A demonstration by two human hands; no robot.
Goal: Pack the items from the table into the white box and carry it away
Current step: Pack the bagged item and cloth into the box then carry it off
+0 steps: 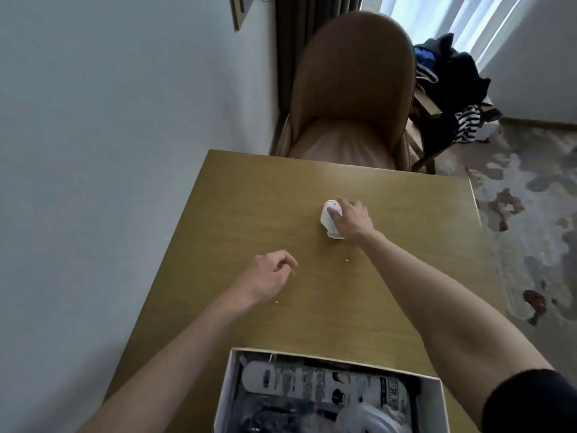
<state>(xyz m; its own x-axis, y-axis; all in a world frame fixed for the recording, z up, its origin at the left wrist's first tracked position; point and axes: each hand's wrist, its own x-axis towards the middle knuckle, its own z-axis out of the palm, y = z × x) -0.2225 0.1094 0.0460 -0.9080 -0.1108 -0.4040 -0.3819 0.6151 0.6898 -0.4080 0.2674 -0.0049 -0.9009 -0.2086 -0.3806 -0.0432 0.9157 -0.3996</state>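
Observation:
A small white crumpled item (328, 217) lies near the middle of the wooden table (249, 195). My right hand (351, 218) reaches across and rests on it, fingers curled over its right side. My left hand (270, 276) hovers low over the table to the left, fingers loosely bent, holding nothing. The white box (225, 389) sits at the near edge of the table, open, with a white printed tube, dark items and a grey-white rounded thing inside.
A brown padded chair (352, 89) stands against the table's far edge. A wooden chair with dark and striped clothes (452, 89) is at the back right. The wall runs along the left. Patterned carpet (530, 214) lies to the right. A few crumbs dot the table.

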